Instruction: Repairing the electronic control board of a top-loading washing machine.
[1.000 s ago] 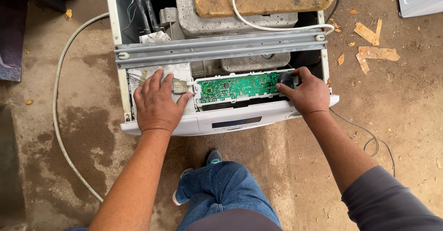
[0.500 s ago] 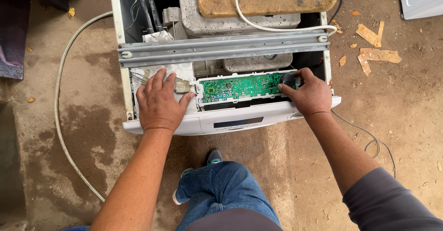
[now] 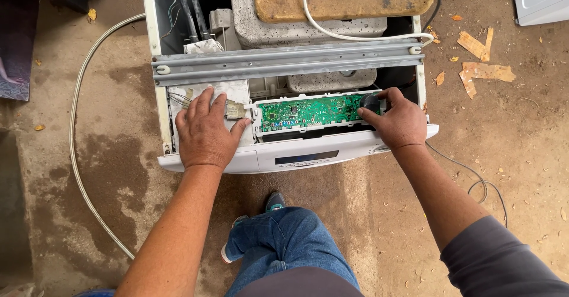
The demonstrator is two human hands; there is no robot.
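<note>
Head view: an opened white washing machine (image 3: 204,160) stands at twelve o'clock from the person's knees, its top panel off. The green circuit board (image 3: 311,112) lies in its white plastic carrier just behind the front control panel (image 3: 308,153), below the grey crossbar (image 3: 284,63).

The left hand (image 3: 204,132) lies flat, fingers spread and gripping nothing, pressing the white housing at the board's nine o'clock end, beside a small connector (image 3: 235,111). The right hand (image 3: 398,121) curls its fingers around a dark round part (image 3: 370,102) at the board's three o'clock end.

The board looks light, stiff and fragile, best held by its carrier's edges, not the components. Room is tight: the crossbar bounds it at twelve o'clock, the panel lip at six, and wires (image 3: 176,98) crowd the nine o'clock side. Open concrete floor (image 3: 521,149) lies around the machine.
</note>
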